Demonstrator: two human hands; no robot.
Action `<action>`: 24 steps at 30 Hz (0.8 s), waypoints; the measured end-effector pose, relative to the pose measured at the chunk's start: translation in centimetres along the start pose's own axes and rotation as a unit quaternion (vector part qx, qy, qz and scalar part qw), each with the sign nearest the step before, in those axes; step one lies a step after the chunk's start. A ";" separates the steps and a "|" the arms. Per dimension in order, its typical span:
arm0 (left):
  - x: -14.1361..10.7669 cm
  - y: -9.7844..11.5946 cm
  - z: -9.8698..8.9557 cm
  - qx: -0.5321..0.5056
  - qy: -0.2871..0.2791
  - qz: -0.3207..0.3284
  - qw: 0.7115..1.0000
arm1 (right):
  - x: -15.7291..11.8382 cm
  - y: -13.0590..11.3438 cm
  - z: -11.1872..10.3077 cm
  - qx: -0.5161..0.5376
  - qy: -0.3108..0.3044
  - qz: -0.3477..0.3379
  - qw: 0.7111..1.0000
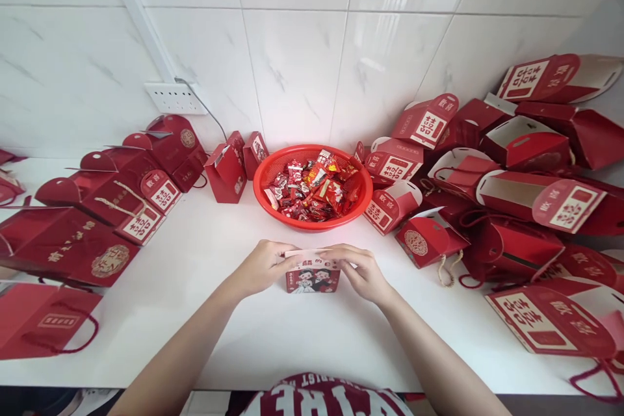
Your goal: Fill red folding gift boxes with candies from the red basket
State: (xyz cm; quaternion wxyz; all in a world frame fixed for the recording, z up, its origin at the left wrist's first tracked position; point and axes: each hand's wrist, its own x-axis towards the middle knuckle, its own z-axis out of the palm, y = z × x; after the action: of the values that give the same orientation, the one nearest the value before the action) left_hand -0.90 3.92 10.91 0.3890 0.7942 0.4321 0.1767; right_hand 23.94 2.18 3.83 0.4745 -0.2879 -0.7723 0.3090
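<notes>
The white table (190,240) bears everything; right of the red basket (312,226) spreads a heap of red gift boxes (511,247), many with open tops; well to the basket's left stands a row of larger red boxes (82,247); in front of the basket, the left hand (266,266) and right hand (358,270) grip opposite sides of a small printed box (312,281), fingers bent about its pale top edge; just left of the basket stand small red cartons (228,175); wrapped sweets (316,188) lie inside it.

room leftward, basket (312,226) ahead, boxes (517,246) rightward
</notes>
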 end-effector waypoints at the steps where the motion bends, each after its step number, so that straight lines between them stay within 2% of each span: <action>1: -0.3 -0.2 0.3 0.011 0.006 -0.004 1.000 | 0.0 0.0 0.1 -0.001 -0.003 0.001 1.000; 4: -1.5 0.0 0.1 0.073 0.012 -0.001 0.997 | -0.1 -0.2 0.5 -0.043 -0.045 -0.013 0.998; 6: -3.0 0.5 -0.9 0.139 0.019 -0.017 0.990 | -0.2 -0.3 0.8 -0.098 -0.077 -0.024 0.992; 9: -6.0 0.8 -3.6 0.242 0.052 -0.110 0.963 | -0.5 -0.1 0.9 -0.158 -0.100 -0.013 0.982; 11: -8.2 0.1 -5.5 0.306 0.092 -0.213 0.923 | -0.6 0.3 0.9 -0.178 -0.105 0.002 0.978; 13: -10.0 -1.2 -7.3 0.390 0.129 -0.315 0.856 | -0.7 0.7 1.0 -0.188 -0.109 0.011 0.976; 15: -11.0 -2.8 -8.7 0.425 0.154 -0.368 0.813 | -0.8 1.0 1.3 -0.194 -0.116 0.012 0.974; 16: -11.1 -3.5 -9.1 0.428 0.161 -0.377 0.806 | -0.9 1.2 1.4 -0.196 -0.122 0.012 0.973; 19: -9.6 -4.6 -9.9 0.405 0.145 -0.363 0.827 | -1.1 1.5 2.1 -0.202 -0.146 0.014 0.968; 24: -3.3 -4.6 -9.7 0.398 0.147 -0.352 0.834 | -1.3 1.7 2.9 -0.207 -0.177 0.024 0.962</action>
State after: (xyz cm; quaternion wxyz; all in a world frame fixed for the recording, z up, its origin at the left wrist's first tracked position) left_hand -11.24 7.19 13.69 0.0068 0.6391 0.7678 -0.0453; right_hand 22.05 1.70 0.82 0.2530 -0.3388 -0.8839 0.2000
